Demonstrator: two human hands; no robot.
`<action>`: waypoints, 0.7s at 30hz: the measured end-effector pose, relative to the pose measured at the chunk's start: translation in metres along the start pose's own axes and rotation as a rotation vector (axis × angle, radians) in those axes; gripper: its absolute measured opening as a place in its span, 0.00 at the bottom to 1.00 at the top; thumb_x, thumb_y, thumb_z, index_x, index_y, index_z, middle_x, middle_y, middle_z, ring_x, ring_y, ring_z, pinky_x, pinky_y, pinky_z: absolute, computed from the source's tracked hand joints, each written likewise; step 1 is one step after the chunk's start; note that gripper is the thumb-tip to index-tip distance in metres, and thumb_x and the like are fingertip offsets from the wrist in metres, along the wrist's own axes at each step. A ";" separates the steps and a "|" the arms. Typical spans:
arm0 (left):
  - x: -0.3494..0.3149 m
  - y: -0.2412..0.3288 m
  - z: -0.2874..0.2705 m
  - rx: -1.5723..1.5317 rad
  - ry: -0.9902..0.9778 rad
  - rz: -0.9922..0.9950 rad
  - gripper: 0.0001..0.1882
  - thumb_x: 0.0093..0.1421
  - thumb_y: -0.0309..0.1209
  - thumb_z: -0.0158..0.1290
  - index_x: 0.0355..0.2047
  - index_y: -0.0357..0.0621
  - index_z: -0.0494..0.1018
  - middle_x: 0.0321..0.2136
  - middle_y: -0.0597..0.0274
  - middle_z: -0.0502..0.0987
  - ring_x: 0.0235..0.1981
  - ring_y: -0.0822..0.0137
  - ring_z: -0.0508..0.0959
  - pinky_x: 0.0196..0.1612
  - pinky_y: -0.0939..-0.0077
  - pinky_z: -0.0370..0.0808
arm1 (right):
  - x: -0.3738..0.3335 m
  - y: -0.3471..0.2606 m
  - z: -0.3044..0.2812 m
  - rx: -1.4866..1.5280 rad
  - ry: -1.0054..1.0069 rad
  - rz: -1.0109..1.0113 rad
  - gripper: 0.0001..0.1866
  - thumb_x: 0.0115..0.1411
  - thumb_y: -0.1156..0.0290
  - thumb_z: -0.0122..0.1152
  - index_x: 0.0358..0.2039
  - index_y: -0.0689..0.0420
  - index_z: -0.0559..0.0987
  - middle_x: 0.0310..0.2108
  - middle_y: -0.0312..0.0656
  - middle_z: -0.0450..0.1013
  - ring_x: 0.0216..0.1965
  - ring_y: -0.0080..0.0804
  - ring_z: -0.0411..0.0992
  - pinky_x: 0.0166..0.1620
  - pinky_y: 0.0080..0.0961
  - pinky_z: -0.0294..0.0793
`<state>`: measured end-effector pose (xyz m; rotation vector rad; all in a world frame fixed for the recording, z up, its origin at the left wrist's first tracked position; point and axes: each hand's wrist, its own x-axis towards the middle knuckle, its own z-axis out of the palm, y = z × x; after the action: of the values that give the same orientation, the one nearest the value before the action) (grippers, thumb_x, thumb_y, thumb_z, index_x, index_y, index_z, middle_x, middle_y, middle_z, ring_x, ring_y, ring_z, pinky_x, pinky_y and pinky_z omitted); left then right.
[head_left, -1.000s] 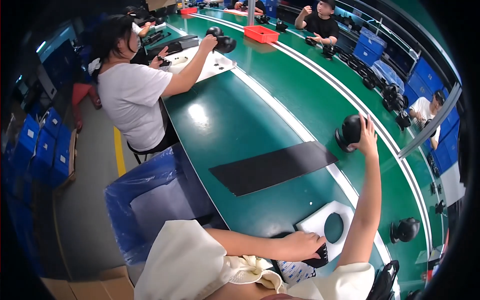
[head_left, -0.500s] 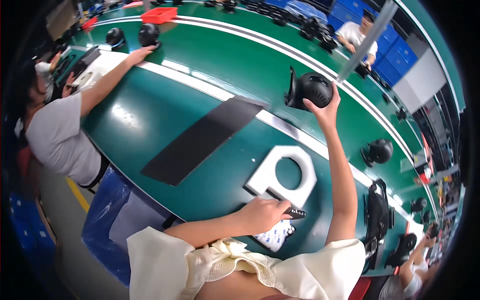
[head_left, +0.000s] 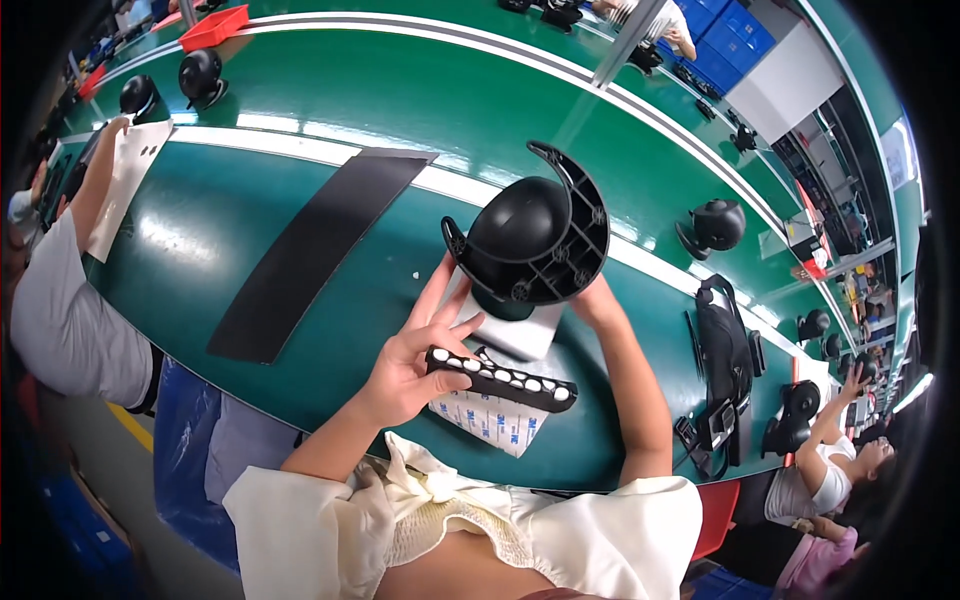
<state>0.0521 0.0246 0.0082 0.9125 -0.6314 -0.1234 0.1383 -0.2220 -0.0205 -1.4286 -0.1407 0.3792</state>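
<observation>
In the middle of the frame, the right hand (head_left: 594,300) holds up a black round thing (head_left: 535,230) from behind, its fingers hidden. Lower and a bit left, the left hand (head_left: 405,370) pinches a black strip (head_left: 507,385) with white dots. A white block (head_left: 525,337) shows just below the round thing.

The domed part (head_left: 515,222) looks like smooth plastic, the worktop (head_left: 345,345) glossy.

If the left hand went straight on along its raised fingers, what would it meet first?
Most likely the black domed unit, just beyond the fingertips of the left hand; depth is unclear, so they may already be touching it.
</observation>
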 end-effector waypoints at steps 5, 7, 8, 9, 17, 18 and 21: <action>0.002 0.000 0.002 0.067 -0.015 -0.006 0.06 0.49 0.25 0.54 0.28 0.40 0.69 0.58 0.41 0.31 0.59 0.42 0.36 0.55 0.44 0.47 | -0.005 -0.019 0.005 -0.464 -0.108 -0.294 0.57 0.28 0.65 0.73 0.57 0.57 0.47 0.54 0.43 0.52 0.56 0.34 0.52 0.57 0.30 0.50; 0.005 0.002 0.004 0.111 -0.085 -0.034 0.08 0.48 0.22 0.54 0.29 0.39 0.67 0.59 0.43 0.34 0.60 0.44 0.37 0.56 0.49 0.47 | -0.006 -0.012 0.005 -0.666 -0.056 -0.391 0.56 0.27 0.66 0.74 0.55 0.58 0.50 0.53 0.44 0.54 0.56 0.35 0.53 0.56 0.29 0.52; 0.006 0.001 0.005 0.162 -0.067 -0.052 0.08 0.49 0.22 0.54 0.28 0.39 0.66 0.59 0.42 0.36 0.60 0.45 0.39 0.56 0.51 0.48 | -0.006 -0.010 0.011 -0.650 -0.044 -0.388 0.58 0.24 0.67 0.76 0.56 0.58 0.49 0.53 0.44 0.53 0.57 0.35 0.51 0.57 0.29 0.51; 0.006 0.000 0.006 0.214 -0.051 -0.071 0.07 0.49 0.22 0.53 0.28 0.38 0.66 0.59 0.42 0.38 0.60 0.46 0.41 0.56 0.53 0.48 | -0.009 -0.011 0.016 -0.670 -0.033 -0.340 0.60 0.24 0.69 0.76 0.57 0.57 0.47 0.54 0.45 0.53 0.57 0.36 0.52 0.57 0.29 0.51; 0.005 -0.006 -0.006 0.701 0.214 -0.230 0.10 0.52 0.28 0.52 0.28 0.35 0.63 0.56 0.39 0.48 0.60 0.48 0.41 0.58 0.63 0.44 | -0.001 -0.001 0.015 -0.473 -0.076 -0.564 0.57 0.28 0.67 0.74 0.57 0.58 0.48 0.56 0.48 0.49 0.58 0.39 0.49 0.58 0.32 0.48; 0.004 -0.007 -0.008 0.697 0.181 -0.307 0.11 0.52 0.29 0.52 0.29 0.34 0.63 0.56 0.38 0.48 0.60 0.48 0.41 0.58 0.62 0.43 | -0.002 -0.002 0.017 -0.457 -0.079 -0.543 0.57 0.28 0.66 0.74 0.57 0.58 0.49 0.55 0.48 0.50 0.58 0.39 0.50 0.58 0.32 0.49; 0.003 -0.011 -0.009 0.785 0.218 -0.322 0.12 0.52 0.29 0.52 0.30 0.32 0.65 0.55 0.38 0.51 0.60 0.49 0.43 0.58 0.59 0.41 | -0.011 -0.034 0.023 -0.872 -0.043 -0.622 0.50 0.27 0.62 0.72 0.53 0.57 0.59 0.50 0.49 0.55 0.50 0.45 0.58 0.53 0.34 0.56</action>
<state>0.0616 0.0229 -0.0032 1.7599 -0.3126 -0.0589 0.1266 -0.2074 0.0174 -2.1195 -0.8411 -0.2090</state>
